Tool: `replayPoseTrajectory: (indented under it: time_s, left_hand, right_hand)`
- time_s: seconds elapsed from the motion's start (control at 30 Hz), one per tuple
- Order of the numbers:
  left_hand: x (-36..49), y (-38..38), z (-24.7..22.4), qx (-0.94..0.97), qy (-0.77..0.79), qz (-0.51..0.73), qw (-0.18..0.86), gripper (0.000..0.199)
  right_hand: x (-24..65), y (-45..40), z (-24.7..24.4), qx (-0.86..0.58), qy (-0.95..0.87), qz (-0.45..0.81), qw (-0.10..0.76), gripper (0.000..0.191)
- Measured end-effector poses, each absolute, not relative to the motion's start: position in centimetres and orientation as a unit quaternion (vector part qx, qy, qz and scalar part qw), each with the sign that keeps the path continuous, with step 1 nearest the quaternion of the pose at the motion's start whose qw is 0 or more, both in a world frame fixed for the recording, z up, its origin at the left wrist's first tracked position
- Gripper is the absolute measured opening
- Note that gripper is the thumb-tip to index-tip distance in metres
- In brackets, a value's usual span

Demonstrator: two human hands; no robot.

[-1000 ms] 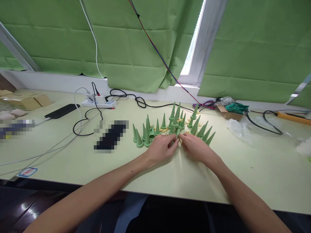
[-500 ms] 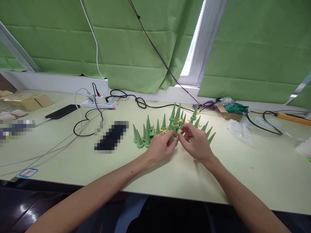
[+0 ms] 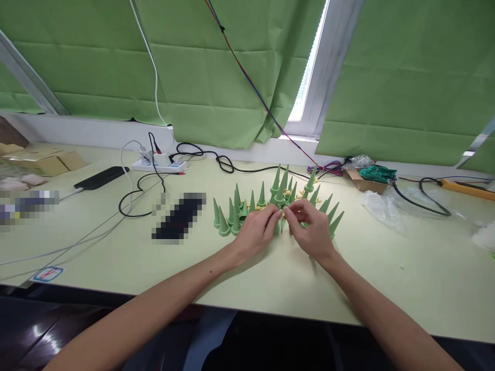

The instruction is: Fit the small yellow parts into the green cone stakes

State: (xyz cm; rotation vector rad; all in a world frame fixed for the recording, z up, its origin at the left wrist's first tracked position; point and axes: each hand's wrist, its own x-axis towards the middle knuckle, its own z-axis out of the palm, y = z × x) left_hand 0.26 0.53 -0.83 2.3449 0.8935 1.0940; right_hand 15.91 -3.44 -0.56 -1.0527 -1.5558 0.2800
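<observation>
My left hand (image 3: 255,228) is closed in a pinch, its fingertips meeting those of my right hand (image 3: 312,228) above the table. Between them a green cone (image 3: 282,225) shows in part, its point downward, with a small yellow piece (image 3: 283,212) at its upper end in the right fingertips. The fingers hide most of both pieces. Several green cones (image 3: 223,222) stand upright just left of my left hand, and taller-looking ones (image 3: 284,186) rise behind both hands. More cones (image 3: 335,224) lean to the right of my right hand. Small yellow pieces (image 3: 299,195) lie among them.
A pixelated dark object (image 3: 180,216) lies left of the cones. Further left are a power strip (image 3: 158,165), loose cables and a black flat device (image 3: 101,178). At the right stand an open cardboard box (image 3: 365,181) and clear plastic bags (image 3: 381,208). Green curtains hang behind.
My fingertips have shifted slightly, and the downward cone point and the yellow piece between them show more clearly. The view has moved a little; the standing cones look the same.
</observation>
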Motion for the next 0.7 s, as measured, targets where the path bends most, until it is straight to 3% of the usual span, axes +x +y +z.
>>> replayPoseTrajectory:
  time_s: [0.33,0.7]
  left_hand:
    - [0.11,0.38,-0.77,0.83,0.32,0.41,0.2,0.023]
    - [0.14,0.44,-0.77,0.799,0.343,0.452,0.198,0.013]
  right_hand:
    - [15.87,-3.03,-0.89,-0.469,-0.648,0.176,0.573,0.02]
    - [15.9,-3.04,-0.76,-0.495,-0.656,0.067,0.566,0.025]
